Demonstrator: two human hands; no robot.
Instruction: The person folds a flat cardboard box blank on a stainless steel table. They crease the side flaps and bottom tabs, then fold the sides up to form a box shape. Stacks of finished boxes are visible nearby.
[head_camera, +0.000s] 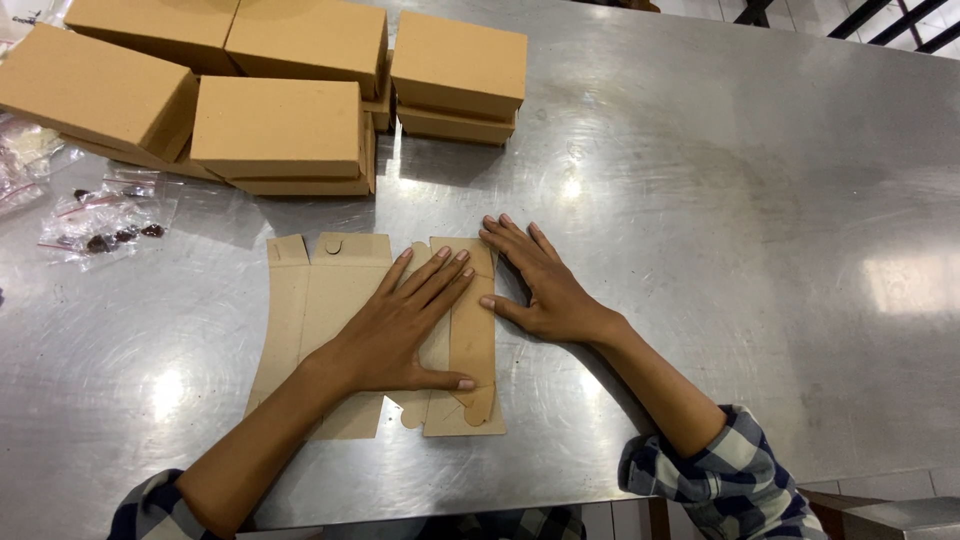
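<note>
Cardboard lies flat at the centre of the head view: an unfolded brown box blank (340, 330) spread on the steel counter (750, 250), its tabs and notched flaps pointing toward the top and bottom of the frame. The left hand (405, 325) rests open on it, palm down and fingers spread, seemingly to press the sheet flat and keep it from sliding on the smooth metal. The right hand (540, 285) is open too, fingers splayed, planted at the blank's right edge with its thumb and fingertips on the card and most of the palm on the bare counter, as if bracing that edge. Neither hand grips anything. So the blank sits under the left hand and just left of the right one. In the upper left of the frame stand stacks of finished brown boxes (280, 125), well apart from the hands. At the far left edge lie small clear bags (105, 220) with dark bits inside.
</note>
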